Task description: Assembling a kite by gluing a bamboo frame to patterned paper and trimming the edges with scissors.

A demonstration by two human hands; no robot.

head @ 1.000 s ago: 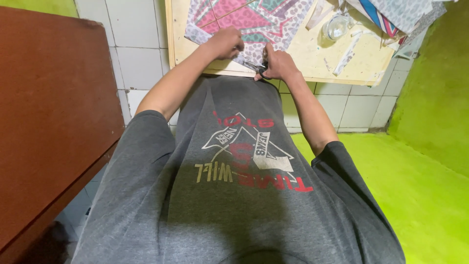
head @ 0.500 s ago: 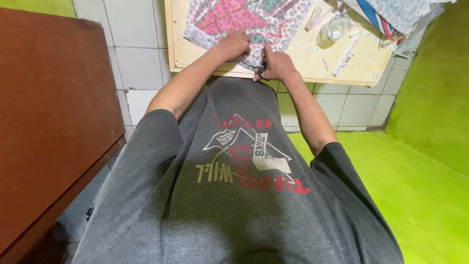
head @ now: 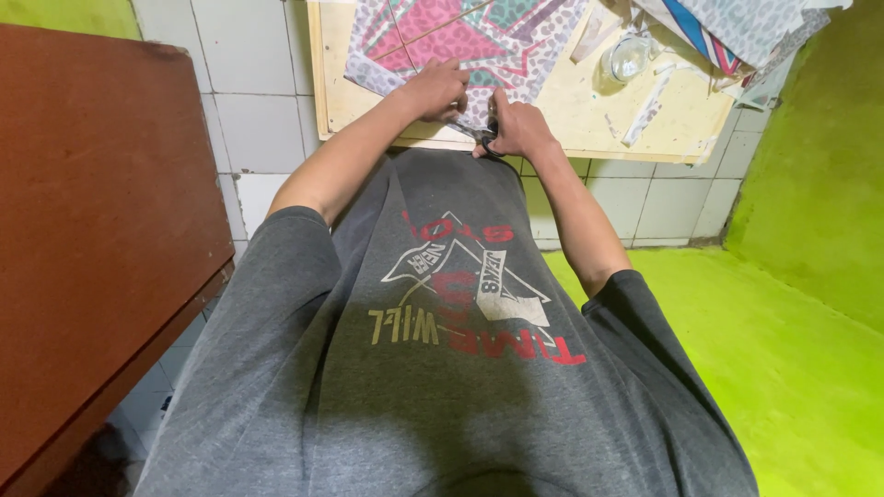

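A patterned sheet (head: 460, 37) in pink, teal and grey spotted print lies on a pale wooden board (head: 571, 120). My left hand (head: 437, 90) presses on the sheet's near edge, fingers curled over it. My right hand (head: 517, 127) is closed around dark-handled scissors (head: 488, 138) at the same edge, right beside the left hand. The blades are mostly hidden by my fingers. My grey printed shirt fills the lower half of the view.
A clear glass jar (head: 628, 57) and paper scraps sit on the board's right side. More patterned sheets (head: 737, 23) lie at the top right. A reddish-brown table (head: 92, 230) stands at left. White floor tiles (head: 258, 120) and a green mat (head: 792, 350) surround me.
Both hands have shifted slightly along the sheet's near edge; the view has tilted a little. The grip on the scissors is unchanged.
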